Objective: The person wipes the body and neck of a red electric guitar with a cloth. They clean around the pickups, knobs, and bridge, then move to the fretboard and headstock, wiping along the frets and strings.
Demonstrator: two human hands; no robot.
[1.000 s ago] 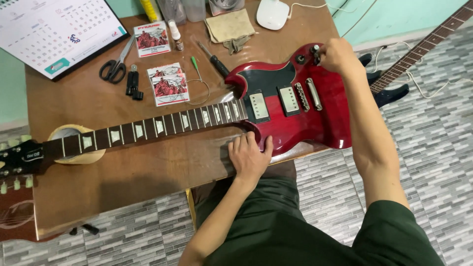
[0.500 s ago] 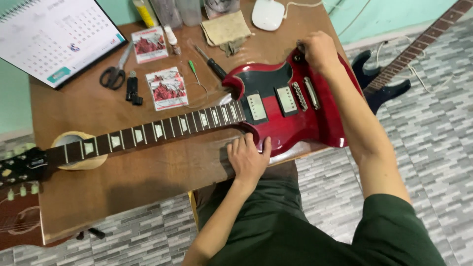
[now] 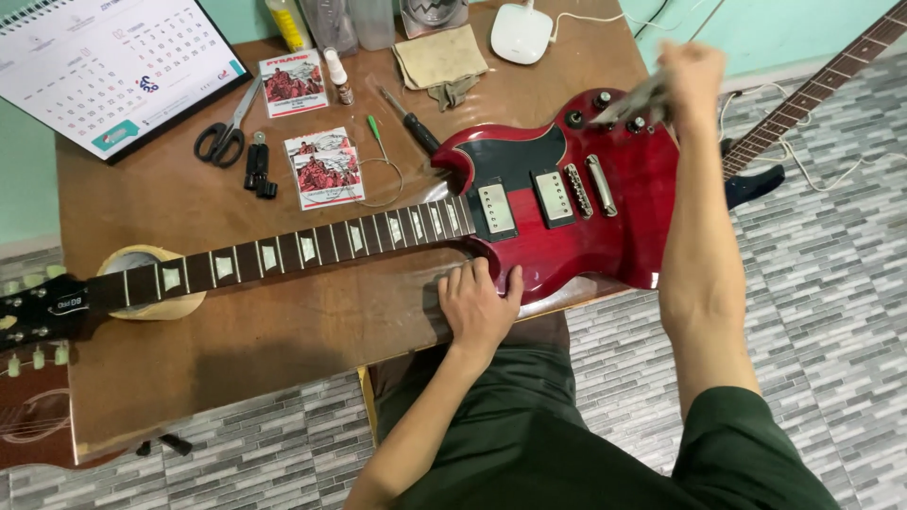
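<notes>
Head view: red guitar (image 3: 576, 222) flat across the wooden worktop (image 3: 283, 331), body to the right, neck (image 3: 283, 255) running left over a tape roll (image 3: 142, 283). Left hand (image 3: 477, 307) flat on the worktop edge, fingers spread and holding nothing, thumb against the body's lower horn. Right hand (image 3: 685, 80) raised over the knobs (image 3: 605, 99), blurred; seemingly closed on a pale rag (image 3: 638, 99), though grip hard to tell. Behind the neck: two string packets (image 3: 321, 170), scissors (image 3: 222, 137), screwdriver (image 3: 411, 123), small bottle (image 3: 338, 76), folded cloth (image 3: 439, 57). Calendar (image 3: 104, 66) at far left. Second guitar's neck (image 3: 812, 94) off to the right, above tiled floor.
</notes>
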